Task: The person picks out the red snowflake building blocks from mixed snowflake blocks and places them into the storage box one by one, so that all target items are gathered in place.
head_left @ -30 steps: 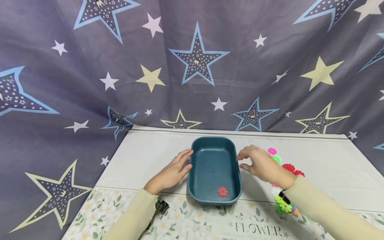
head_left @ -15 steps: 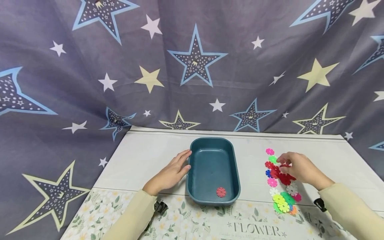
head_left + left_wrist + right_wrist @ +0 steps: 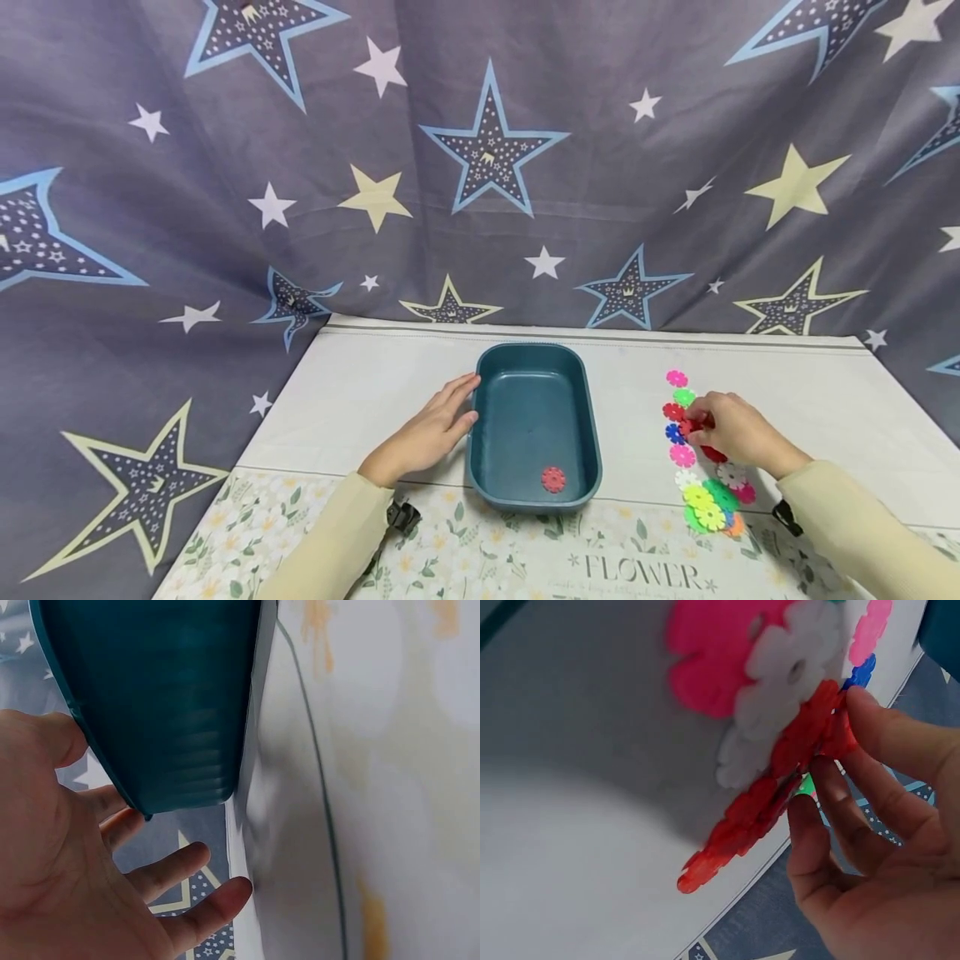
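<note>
A deep teal plastic tray (image 3: 531, 417) stands in the middle of the table, with one red flower-shaped disc (image 3: 553, 480) lying inside near its front. My left hand (image 3: 420, 437) rests against the tray's left side; in the left wrist view its fingers are spread, thumb and fingertips at the rim. To the right, my right hand (image 3: 738, 429) is over the red flower-shaped discs (image 3: 739, 825). Thumb and fingers pinch a red flower-shaped disc (image 3: 838, 735) at the pile's edge. The hand hides part of the red pile in the head view.
More flower-shaped discs lie around the right hand: pink (image 3: 682, 456), blue (image 3: 673, 433), white (image 3: 731, 475), and yellow (image 3: 708, 514) overlapping green and orange ones. A floral cloth (image 3: 480, 558) covers the table front. A starry grey curtain (image 3: 450, 233) hangs behind.
My right hand has moved from the tray's right side over to the red discs, then slightly left and down onto them. The left hand has stayed at the tray.
</note>
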Demonstrator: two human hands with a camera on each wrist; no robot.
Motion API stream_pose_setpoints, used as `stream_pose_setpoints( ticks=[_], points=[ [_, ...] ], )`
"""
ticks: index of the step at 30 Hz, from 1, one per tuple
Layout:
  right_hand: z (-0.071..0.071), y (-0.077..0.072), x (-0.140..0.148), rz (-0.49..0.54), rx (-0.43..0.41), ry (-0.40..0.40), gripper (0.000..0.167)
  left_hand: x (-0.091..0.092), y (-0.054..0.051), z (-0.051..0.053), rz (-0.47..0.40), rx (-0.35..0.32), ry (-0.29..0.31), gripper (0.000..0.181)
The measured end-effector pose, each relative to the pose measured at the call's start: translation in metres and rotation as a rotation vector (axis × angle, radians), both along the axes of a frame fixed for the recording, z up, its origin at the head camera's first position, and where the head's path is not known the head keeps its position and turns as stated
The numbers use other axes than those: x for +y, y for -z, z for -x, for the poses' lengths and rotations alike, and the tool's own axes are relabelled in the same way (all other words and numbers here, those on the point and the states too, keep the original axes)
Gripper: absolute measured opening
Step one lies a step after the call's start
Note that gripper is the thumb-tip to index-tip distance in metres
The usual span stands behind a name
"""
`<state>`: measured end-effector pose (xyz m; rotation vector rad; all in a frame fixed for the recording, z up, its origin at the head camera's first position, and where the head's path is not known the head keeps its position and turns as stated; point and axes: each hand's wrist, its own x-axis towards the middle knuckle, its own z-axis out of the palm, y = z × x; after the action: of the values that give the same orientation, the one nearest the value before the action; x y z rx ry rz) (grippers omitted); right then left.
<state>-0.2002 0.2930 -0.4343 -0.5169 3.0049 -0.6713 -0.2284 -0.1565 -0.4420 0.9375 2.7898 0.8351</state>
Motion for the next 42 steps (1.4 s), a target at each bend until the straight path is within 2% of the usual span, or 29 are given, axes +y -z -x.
stream_pose_setpoints(
  ticks=[5, 9, 13, 19, 23, 27, 31, 35, 42],
  points=[
    [0.001, 0.000, -0.002, 0.053, 0.001, -0.029, 0.016, -0.001, 0.000, 0.000, 0.000, 0.006, -0.001, 0.058],
    [0.002, -0.004, -0.006, 0.087, 0.045, -0.093, 0.018, -0.002, -0.001, -0.001, -0.004, 0.009, -0.004, 0.058],
    [0.002, -0.014, -0.017, 0.130, 0.098, -0.138, 0.020, -0.003, -0.002, -0.002, -0.004, 0.002, -0.011, 0.058],
    [-0.001, -0.041, -0.056, 0.226, 0.195, -0.292, 0.026, -0.003, -0.001, -0.002, 0.011, 0.003, -0.018, 0.058],
    [-0.002, -0.054, -0.085, 0.243, 0.186, -0.382, 0.025, -0.003, -0.002, -0.002, 0.013, 0.005, -0.014, 0.058],
    [0.000, -0.062, -0.109, 0.236, 0.166, -0.428, 0.021, -0.002, -0.004, -0.003, 0.020, -0.007, -0.013, 0.058],
    [0.006, -0.062, -0.128, 0.261, 0.127, -0.495, 0.019, -0.001, -0.005, -0.004, 0.026, -0.009, -0.005, 0.058],
    [0.015, -0.056, -0.144, 0.250, 0.100, -0.554, 0.020, -0.001, -0.004, -0.003, 0.025, -0.001, 0.004, 0.058],
    [0.026, -0.036, -0.167, 0.144, 0.069, -0.557, 0.028, 0.000, -0.005, -0.004, 0.012, 0.014, 0.013, 0.058]
  ],
)
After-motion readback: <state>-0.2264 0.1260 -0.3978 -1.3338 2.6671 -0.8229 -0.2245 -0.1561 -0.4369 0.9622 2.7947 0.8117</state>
